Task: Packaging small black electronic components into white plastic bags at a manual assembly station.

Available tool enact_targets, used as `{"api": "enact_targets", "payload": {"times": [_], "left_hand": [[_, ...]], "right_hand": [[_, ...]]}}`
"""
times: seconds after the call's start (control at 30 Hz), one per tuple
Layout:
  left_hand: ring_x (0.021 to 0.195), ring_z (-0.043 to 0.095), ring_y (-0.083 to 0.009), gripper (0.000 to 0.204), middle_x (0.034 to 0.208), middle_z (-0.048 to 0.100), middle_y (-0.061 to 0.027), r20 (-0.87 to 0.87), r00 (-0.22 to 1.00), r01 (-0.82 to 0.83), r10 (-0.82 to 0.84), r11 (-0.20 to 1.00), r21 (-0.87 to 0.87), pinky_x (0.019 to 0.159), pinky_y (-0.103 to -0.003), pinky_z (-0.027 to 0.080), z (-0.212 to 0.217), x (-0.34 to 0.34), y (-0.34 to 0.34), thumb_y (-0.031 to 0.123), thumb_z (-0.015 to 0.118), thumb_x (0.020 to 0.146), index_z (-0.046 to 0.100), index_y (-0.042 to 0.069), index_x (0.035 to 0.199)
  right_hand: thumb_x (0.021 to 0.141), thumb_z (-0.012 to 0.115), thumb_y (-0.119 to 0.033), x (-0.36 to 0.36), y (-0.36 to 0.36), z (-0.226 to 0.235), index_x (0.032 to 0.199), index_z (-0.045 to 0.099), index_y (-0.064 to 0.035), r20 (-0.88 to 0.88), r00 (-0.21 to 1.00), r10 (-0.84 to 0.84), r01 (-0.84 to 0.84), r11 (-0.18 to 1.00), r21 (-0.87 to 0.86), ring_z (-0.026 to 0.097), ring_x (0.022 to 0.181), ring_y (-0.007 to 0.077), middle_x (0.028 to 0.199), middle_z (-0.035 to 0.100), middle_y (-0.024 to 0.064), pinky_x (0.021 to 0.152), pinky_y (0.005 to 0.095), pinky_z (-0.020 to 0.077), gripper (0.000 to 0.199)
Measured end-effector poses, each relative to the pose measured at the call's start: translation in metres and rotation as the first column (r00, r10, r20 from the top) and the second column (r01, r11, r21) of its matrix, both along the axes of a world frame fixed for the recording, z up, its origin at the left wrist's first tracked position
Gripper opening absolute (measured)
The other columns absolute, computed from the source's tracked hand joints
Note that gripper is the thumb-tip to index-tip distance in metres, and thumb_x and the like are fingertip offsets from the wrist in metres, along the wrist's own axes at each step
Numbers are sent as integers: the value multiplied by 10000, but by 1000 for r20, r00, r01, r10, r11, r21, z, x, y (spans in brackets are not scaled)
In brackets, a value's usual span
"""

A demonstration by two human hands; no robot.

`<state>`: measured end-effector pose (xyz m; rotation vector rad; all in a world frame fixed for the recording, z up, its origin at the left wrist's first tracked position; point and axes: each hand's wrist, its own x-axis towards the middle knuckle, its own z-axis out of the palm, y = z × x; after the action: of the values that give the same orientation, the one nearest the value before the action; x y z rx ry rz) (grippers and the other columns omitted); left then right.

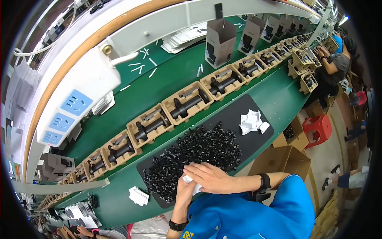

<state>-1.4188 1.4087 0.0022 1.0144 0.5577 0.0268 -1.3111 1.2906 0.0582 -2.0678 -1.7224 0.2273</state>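
A large heap of small black parts [195, 147], too small to tell their kind, lies on a dark mat [254, 105] in front of me. At the heap's near edge my two hands meet over a small white packet [194, 185], paper or plastic. Its lower part shows between the palms. My left hand [184, 188] is closed against it from the left. Laid across the top from the right, my right hand [211, 177] has its fingers pressed together over the packet and the left fingertips. Whether anything is inside the packet is hidden.
Beyond the mat runs a row of cardboard trays [187, 101] holding black stand parts. White packets [251, 121] lie on the mat's right, flat white ones [139, 196] at left. Printed boxes [220, 44] stand behind. A co-worker [336, 63] is far right, near a red stool [318, 129].
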Motion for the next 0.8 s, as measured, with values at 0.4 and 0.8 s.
{"api": "enact_targets", "payload": {"times": [0.4, 0.8], "left_hand": [[1025, 557, -146, 360, 1134, 579, -83, -23, 992, 120, -120, 993, 7, 865, -259, 459, 25, 22, -41, 164, 479, 948, 481, -40, 1244], [948, 614, -221, 267, 1041, 617, -129, 68, 921, 388, -382, 912, -131, 834, -347, 508, 53, 12, -52, 122, 427, 965, 533, -38, 1150]], "right_hand": [[584, 780, -176, 27, -43, 25, 1265, 450, 11, -151, 985, -83, 107, 982, 158, 466, 1150, 351, 1282, 455, 174, 955, 422, 424, 779], [765, 703, -200, 49, -64, 27, 935, 662, -83, -197, 978, 73, 5, 929, 370, 600, 692, 145, 891, 636, 17, 506, 246, 474, 210]]}}
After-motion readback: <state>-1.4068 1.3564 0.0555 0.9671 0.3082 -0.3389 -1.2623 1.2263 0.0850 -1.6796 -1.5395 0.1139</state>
